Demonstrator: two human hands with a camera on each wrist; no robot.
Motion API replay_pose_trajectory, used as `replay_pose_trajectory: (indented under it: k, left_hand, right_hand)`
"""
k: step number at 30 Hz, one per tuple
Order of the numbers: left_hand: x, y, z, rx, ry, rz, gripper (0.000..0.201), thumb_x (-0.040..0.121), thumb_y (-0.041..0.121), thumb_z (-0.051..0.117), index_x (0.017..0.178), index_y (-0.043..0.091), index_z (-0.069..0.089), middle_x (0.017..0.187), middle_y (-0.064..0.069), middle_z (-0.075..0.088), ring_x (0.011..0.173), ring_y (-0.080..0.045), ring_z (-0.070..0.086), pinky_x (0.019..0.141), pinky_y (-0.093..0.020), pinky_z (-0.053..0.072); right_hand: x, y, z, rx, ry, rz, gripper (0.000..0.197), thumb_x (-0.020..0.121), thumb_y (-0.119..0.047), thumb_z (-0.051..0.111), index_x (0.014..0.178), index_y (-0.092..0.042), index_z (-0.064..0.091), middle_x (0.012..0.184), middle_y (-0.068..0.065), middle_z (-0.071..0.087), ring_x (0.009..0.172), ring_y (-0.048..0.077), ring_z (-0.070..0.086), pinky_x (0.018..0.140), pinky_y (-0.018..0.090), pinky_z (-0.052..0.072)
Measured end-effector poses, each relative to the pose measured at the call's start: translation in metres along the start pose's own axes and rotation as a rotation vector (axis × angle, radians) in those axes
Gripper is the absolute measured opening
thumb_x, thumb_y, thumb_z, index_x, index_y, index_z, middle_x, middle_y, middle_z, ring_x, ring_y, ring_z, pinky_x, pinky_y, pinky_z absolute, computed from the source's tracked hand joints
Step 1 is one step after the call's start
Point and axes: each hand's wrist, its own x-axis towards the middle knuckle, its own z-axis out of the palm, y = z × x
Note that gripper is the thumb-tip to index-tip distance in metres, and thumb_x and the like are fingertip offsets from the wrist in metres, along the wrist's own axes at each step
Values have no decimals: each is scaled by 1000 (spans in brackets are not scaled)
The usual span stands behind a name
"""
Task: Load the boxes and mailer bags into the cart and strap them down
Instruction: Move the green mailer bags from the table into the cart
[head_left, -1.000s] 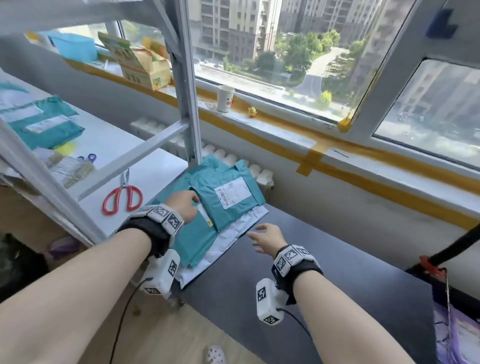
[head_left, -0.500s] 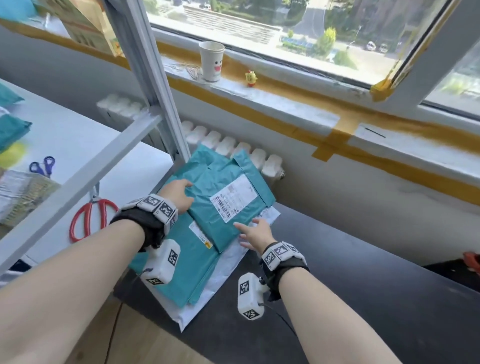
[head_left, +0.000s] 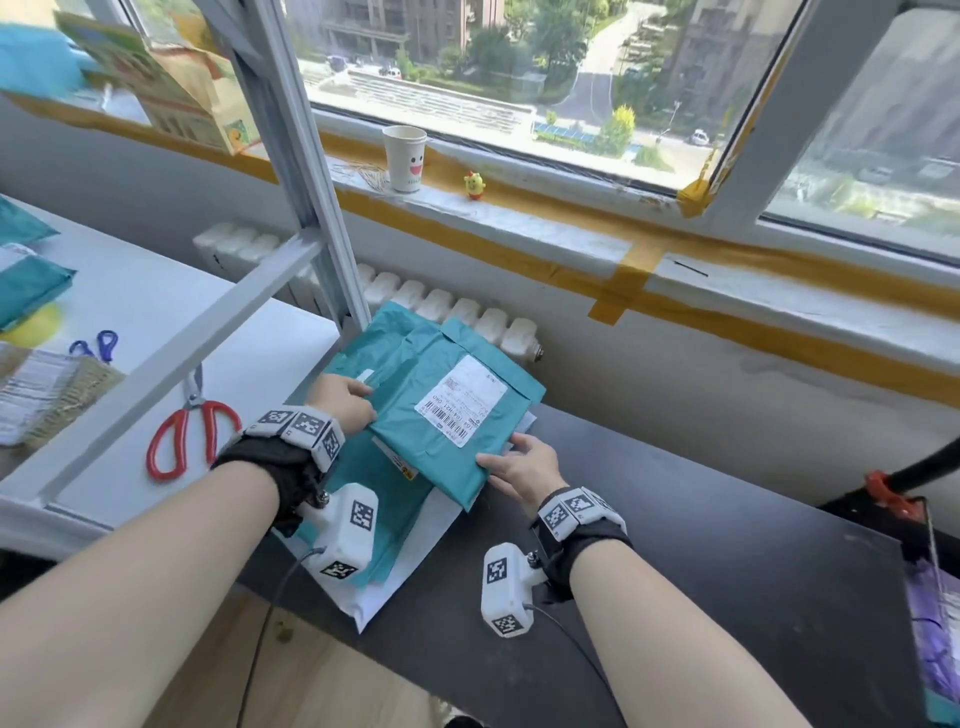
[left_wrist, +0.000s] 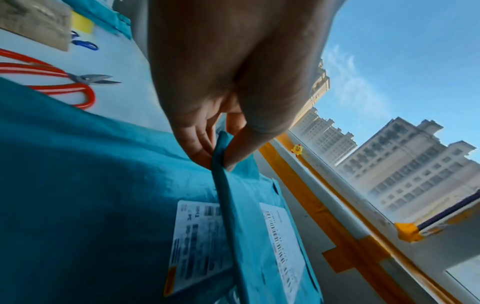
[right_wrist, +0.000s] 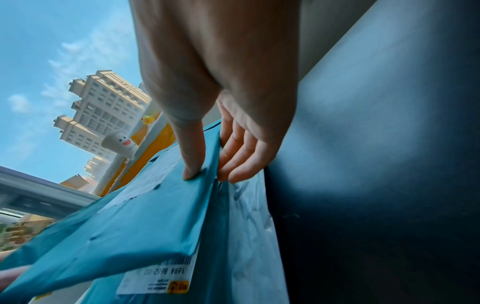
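A stack of mailer bags lies on the black cart deck (head_left: 701, 551). The top teal mailer bag (head_left: 441, 415) has a white shipping label. My left hand (head_left: 345, 402) pinches its left edge (left_wrist: 221, 162), thumb on top and fingers beneath. My right hand (head_left: 519, 465) grips the bag's right edge, thumb (right_wrist: 192, 156) on top and fingers (right_wrist: 241, 164) under it. A second teal mailer (head_left: 374, 499) and a white mailer (head_left: 415, 551) lie beneath.
A white table (head_left: 156, 322) to the left carries red scissors (head_left: 189, 434), blue scissors (head_left: 96, 345) and more teal mailers (head_left: 26, 291). A grey metal frame post (head_left: 306, 171) stands by the stack. Paper cup (head_left: 405, 158) and yellow toy (head_left: 474, 184) sit on the windowsill. The cart handle (head_left: 914, 473) rises at right.
My right hand has come in from the bare deck and taken hold of the top teal mailer's right edge. My left hand has closed its pinch on the left edge.
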Motion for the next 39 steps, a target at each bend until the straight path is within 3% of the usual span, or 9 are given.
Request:
replay_pose_trajectory:
  k: [4, 7, 9, 11, 14, 17, 23, 30, 39]
  left_hand:
    - [-54, -8, 2, -186, -60, -11, 29, 77, -8, 66, 106, -3, 64, 96, -13, 60, 89, -24, 59, 85, -39, 55]
    - [-106, -12, 11, -351, -151, -27, 17, 81, -4, 67, 76, 10, 58, 77, -8, 58, 69, -17, 62, 50, -25, 53]
    - [-141, -21, 24, -410, -230, -27, 16, 82, -4, 67, 81, 10, 58, 63, -1, 64, 49, -10, 63, 42, -20, 51]
    - [-171, -35, 42, -408, -303, 16, 17, 79, -2, 70, 94, 4, 64, 72, -4, 73, 60, -12, 69, 53, -21, 55]
    - [-217, -45, 72, -353, -396, 88, 36, 76, -1, 74, 110, -1, 63, 109, -15, 67, 90, -27, 66, 88, -39, 53]
    - [-267, -38, 99, -292, -489, 172, 32, 79, -9, 67, 110, -3, 63, 98, -14, 65, 78, -25, 62, 83, -36, 49]
    - [-355, -6, 162, -152, -633, 318, 33, 76, -6, 70, 107, 5, 66, 96, -11, 67, 86, -23, 62, 85, -30, 50]
    - [-454, 47, 260, -87, -777, 438, 44, 75, -7, 71, 118, 1, 61, 115, -16, 66, 92, -23, 62, 88, -32, 51]
    - [-530, 104, 417, -126, -717, 360, 38, 74, -11, 70, 110, -2, 63, 106, -17, 68, 90, -22, 62, 88, -34, 52]
  right_hand:
    - [-47, 7, -27, -51, 38, -122, 64, 73, 12, 72, 128, -5, 46, 97, 12, 61, 93, 26, 61, 78, 34, 53]
    - [-92, 15, -52, -69, 83, -210, 69, 70, 15, 73, 131, -3, 45, 93, 14, 58, 91, 29, 60, 85, 42, 53]
    - [-124, 27, -73, -61, 107, -235, 69, 70, 18, 70, 131, -4, 46, 87, 12, 58, 91, 30, 60, 90, 47, 52]
    - [-156, 42, -97, -52, 132, -242, 68, 71, 20, 68, 130, -5, 47, 88, 12, 59, 89, 30, 61, 89, 48, 53]
    - [-205, 67, -136, -47, 184, -241, 64, 73, 21, 65, 127, -8, 49, 86, 9, 59, 82, 25, 62, 85, 45, 54]
    - [-250, 89, -176, -35, 273, -247, 64, 72, 22, 65, 128, -3, 48, 87, 9, 59, 88, 29, 62, 89, 47, 53]
    - [-331, 118, -267, -6, 490, -283, 69, 70, 24, 65, 133, 1, 47, 83, 4, 59, 81, 25, 62, 81, 43, 55]
    - [-384, 141, -396, 23, 722, -313, 67, 66, 23, 68, 127, -1, 55, 102, 18, 62, 101, 36, 62, 88, 52, 53]
    - [-385, 140, -578, -120, 734, -302, 64, 68, 18, 70, 126, -4, 55, 97, 10, 65, 95, 25, 63, 86, 44, 55]
